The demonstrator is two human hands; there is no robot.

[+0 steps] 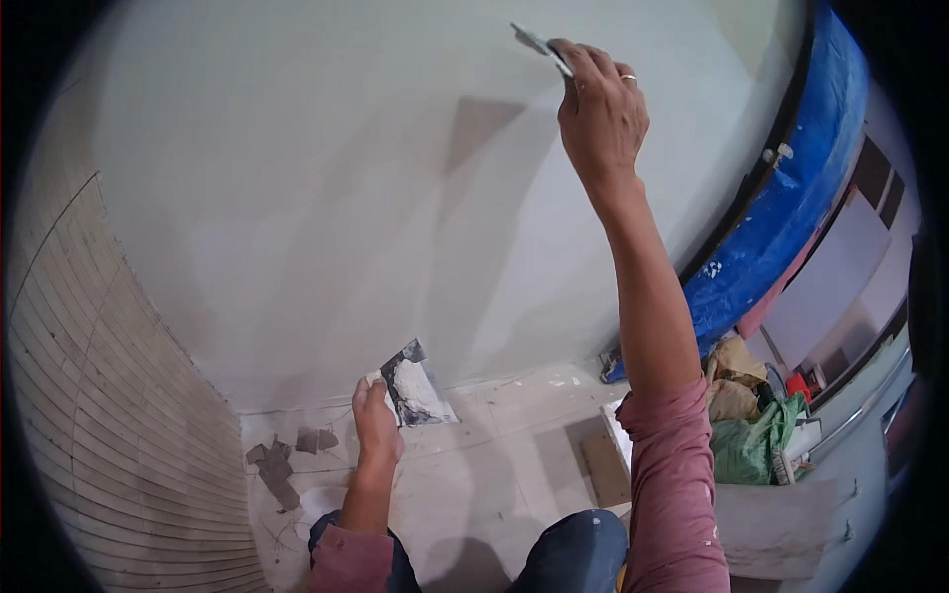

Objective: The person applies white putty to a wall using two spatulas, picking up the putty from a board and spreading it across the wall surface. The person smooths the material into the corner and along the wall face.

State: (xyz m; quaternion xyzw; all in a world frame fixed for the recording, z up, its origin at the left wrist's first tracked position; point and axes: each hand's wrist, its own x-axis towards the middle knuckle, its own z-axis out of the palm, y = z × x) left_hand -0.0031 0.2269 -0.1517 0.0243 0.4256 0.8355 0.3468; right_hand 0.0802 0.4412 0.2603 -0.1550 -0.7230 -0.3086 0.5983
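Scraper [537,44] is up by the wall [297,198], gripped in right hand [603,109], left hand [377,415] clamped on a plate [412,350] low down; white paste [416,392] could slide onto the floor [504,420] if the plate tips during that high reach.

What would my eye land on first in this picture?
Probably the bright blue sheeting curving down the right side. Next, the right hand, raised before the pale wall with a flat tool, and the left hand, low down, holding a plate of white paste.
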